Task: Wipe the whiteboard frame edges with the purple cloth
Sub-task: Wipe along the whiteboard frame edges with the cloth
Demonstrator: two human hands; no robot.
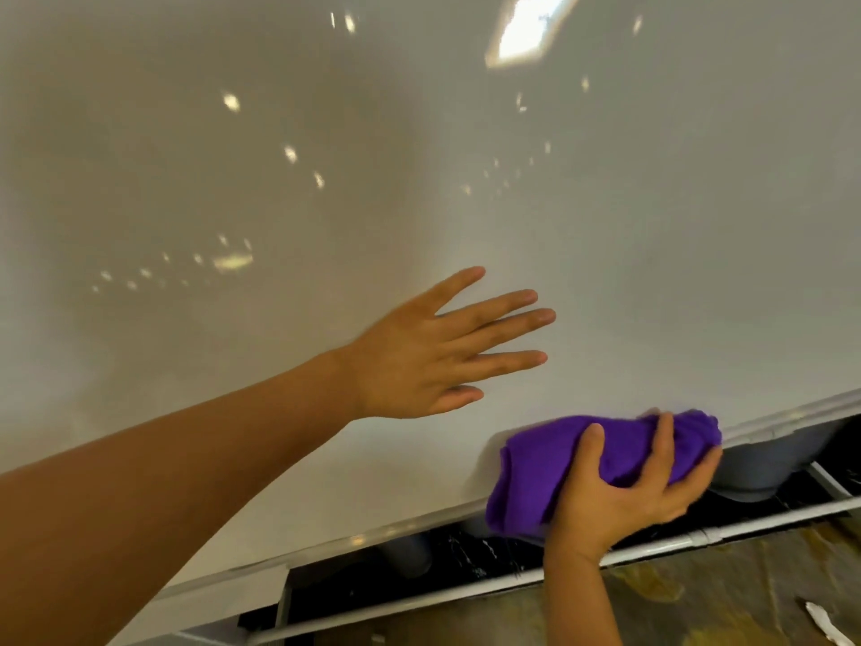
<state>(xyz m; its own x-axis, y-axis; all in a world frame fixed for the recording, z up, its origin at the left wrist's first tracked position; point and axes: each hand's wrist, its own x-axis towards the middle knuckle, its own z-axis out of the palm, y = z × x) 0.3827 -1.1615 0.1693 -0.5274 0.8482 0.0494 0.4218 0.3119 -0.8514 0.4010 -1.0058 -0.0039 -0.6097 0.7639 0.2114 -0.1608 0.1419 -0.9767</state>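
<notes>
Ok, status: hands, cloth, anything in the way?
Right hand gripping purple cloth, pressed on whiteboard's bottom frame edge. Left hand open, flat against board. Edge ahead unobstructed.

Mottled brown floor [699, 594], ceiling-light reflections [526, 30]

We see the right hand [619, 487] at the lower right of the frame gripping a bunched purple cloth [559, 463] against the bottom frame edge [372, 536] of the whiteboard [419, 156]. Our left hand [419, 356], fingers spread, lies flat at the centre of the frame over the glossy board.
</notes>
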